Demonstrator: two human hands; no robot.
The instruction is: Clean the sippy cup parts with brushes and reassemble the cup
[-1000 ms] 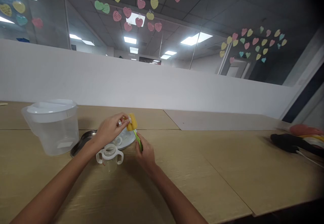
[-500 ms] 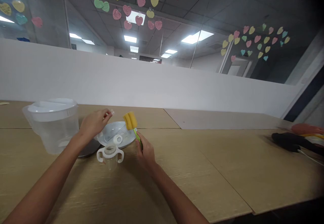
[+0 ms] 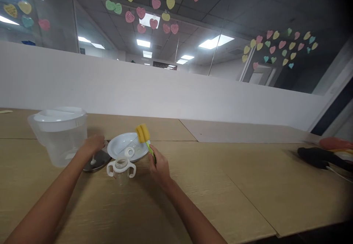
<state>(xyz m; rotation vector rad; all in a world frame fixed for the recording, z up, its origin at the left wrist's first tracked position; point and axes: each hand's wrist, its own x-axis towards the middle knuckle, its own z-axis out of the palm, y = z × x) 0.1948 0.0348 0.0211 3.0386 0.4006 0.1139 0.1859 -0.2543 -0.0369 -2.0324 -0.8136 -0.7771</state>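
My left hand (image 3: 92, 143): left of centre in the frame, over the dark tray (image 3: 97, 160), fingers curled downward. A small white piece (image 3: 93, 160) lies on the tray just below them; I cannot tell whether my fingers are touching it or have let go.
My right hand (image 3: 159, 167): just right of centre, fingers closed around the green handle of the brush (image 3: 145, 140).
Brush: it slants up and to the left from my grip, and its yellow sponge head sits above the far rim of the white plate (image 3: 121, 145). The sponge is not inside anything at this moment.
Plate: centre of the frame, beside the tray. A white ring (image 3: 129, 151) lies on it.
Cup: the clear cup with two white handles (image 3: 121, 167) stands upright in front of the plate, between my two hands, its top open. Neither hand touches it.
Pitcher: a clear pitcher (image 3: 61, 133) with a white lid stands at the left of the frame, just behind my left hand.
Done, as I judge it: the cup is taken apart, with the ring set on the plate and the small piece on the tray.
Left, as I judge it: the cup body is untouched by the sponge for now, and the loose parts lie apart, not yet put back together.
Right edge of the frame: dark and orange things (image 3: 320, 156) lie on the wooden table (image 3: 234, 185), well apart from my hands.
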